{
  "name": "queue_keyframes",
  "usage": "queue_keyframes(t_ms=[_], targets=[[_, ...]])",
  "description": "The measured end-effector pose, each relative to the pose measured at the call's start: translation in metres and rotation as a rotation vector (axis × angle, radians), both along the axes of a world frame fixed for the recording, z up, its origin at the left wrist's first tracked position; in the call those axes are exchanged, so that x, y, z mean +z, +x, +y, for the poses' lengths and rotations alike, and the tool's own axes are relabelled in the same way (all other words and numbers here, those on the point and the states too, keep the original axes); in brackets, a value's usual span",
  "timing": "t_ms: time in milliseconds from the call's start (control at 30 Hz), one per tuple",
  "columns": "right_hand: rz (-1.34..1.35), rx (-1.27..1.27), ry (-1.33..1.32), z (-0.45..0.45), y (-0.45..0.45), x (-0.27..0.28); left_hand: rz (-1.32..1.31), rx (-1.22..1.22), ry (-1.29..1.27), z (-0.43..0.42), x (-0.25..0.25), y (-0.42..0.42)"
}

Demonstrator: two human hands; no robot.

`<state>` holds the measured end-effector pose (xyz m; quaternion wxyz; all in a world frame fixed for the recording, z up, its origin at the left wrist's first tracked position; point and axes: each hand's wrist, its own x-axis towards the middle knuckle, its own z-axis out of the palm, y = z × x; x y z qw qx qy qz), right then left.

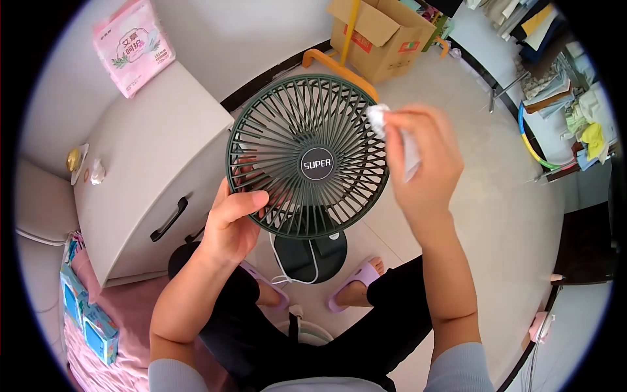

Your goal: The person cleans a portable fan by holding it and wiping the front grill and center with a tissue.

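Note:
A dark green fan (297,225) with a round grille and a "SUPER" badge (317,164) at its centre faces me. My left hand (235,219) grips the grille's lower left rim, thumb in front and fingers behind the bars. Beside the upper right rim, my right hand (424,153) pinches a crumpled white tissue (377,120); part of it hangs below the fingers. Whether the tissue touches the grille I cannot tell. Under the grille is the fan's dark round base (330,258), with a white cord (282,264) looped by it.
A pale cabinet (147,150) at left bears a pink package (134,49) and a crumpled tissue (97,172). A cardboard box (385,49) stands at the back, near an orange-yellow frame (339,67). Blue packs (99,333) lie on the pink bedding (144,313). Clothes (555,91) fill the upper right.

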<state>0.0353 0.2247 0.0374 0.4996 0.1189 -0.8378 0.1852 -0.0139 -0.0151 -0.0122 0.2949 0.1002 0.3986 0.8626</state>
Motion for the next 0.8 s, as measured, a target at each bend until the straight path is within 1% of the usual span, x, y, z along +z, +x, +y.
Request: queue_keyframes(t_ms=[67, 100, 200, 233, 300, 433, 500, 633, 700, 733, 800], targets=[[-0.02, -0.106, -0.14, 0.003, 0.002, 0.006, -0.002, 0.01, 0.008, 0.002, 0.002, 0.001], [-0.021, -0.103, -0.138, 0.0, 0.003, 0.007, -0.002, 0.025, 0.013, 0.003, 0.003, 0.002], [-0.038, 0.04, -0.115, -0.021, 0.01, -0.001, 0.01, 0.09, -0.022, 0.013, 0.017, 0.008], [-0.045, 0.131, -0.086, -0.029, 0.011, -0.007, 0.01, 0.09, -0.021, 0.011, 0.014, 0.007], [-0.065, 0.169, -0.038, -0.033, 0.01, -0.008, 0.018, 0.088, -0.01, 0.007, 0.004, 0.004], [-0.037, 0.139, -0.127, -0.017, 0.003, -0.004, 0.026, 0.084, 0.001, 0.005, 0.008, 0.005], [-0.021, 0.002, -0.14, -0.009, 0.001, -0.002, 0.039, 0.058, 0.013, 0.001, 0.005, 0.003], [-0.03, 0.036, -0.128, -0.026, 0.009, -0.006, 0.017, 0.082, 0.024, 0.008, 0.007, 0.007], [-0.046, 0.144, -0.094, -0.041, 0.012, -0.012, 0.015, 0.101, -0.026, 0.011, 0.01, 0.009], [-0.059, 0.148, -0.095, -0.041, 0.012, -0.012, 0.027, 0.107, -0.069, 0.012, 0.014, 0.011], [-0.072, 0.151, -0.098, -0.033, 0.008, -0.011, 0.04, 0.1, -0.063, 0.012, 0.013, 0.009]])
